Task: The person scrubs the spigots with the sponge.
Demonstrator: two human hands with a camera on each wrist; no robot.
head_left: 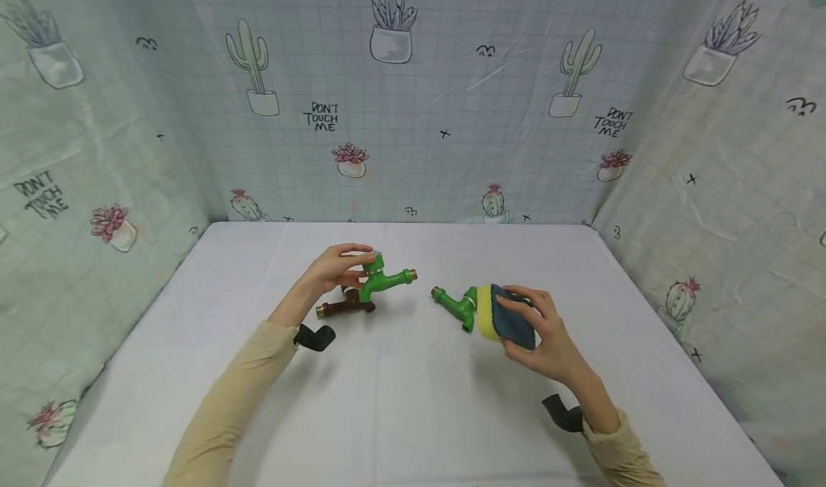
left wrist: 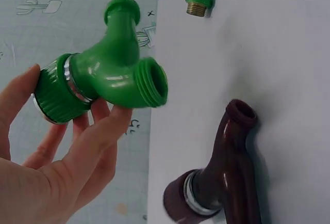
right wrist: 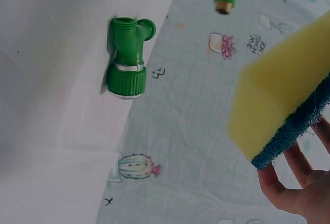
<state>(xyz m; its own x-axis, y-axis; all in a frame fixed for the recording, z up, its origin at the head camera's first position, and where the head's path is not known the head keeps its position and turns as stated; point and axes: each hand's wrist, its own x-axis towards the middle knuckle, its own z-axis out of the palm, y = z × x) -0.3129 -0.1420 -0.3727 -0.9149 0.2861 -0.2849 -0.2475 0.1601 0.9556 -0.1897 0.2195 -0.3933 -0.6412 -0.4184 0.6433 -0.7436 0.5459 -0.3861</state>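
Note:
My left hand (head_left: 333,267) grips a green plastic tap (head_left: 381,282) by its ribbed knob and holds it up above the table. In the left wrist view, the held tap (left wrist: 111,72) shows its threaded open outlet. Below it, a dark brown tap (left wrist: 234,167) lies on the white surface. With thumb and fingers, my right hand (head_left: 548,333) holds a sponge (head_left: 513,320), yellow on one side with a dark blue-green scouring side, raised off the table. A second green tap (right wrist: 127,59) lies on the table, just left of the sponge in the head view.
The table (head_left: 400,401) has a white cover. Behind it and at both sides hangs a pale cloth (head_left: 445,78) printed with cacti. Black angled pieces (head_left: 316,338) show at both wrists.

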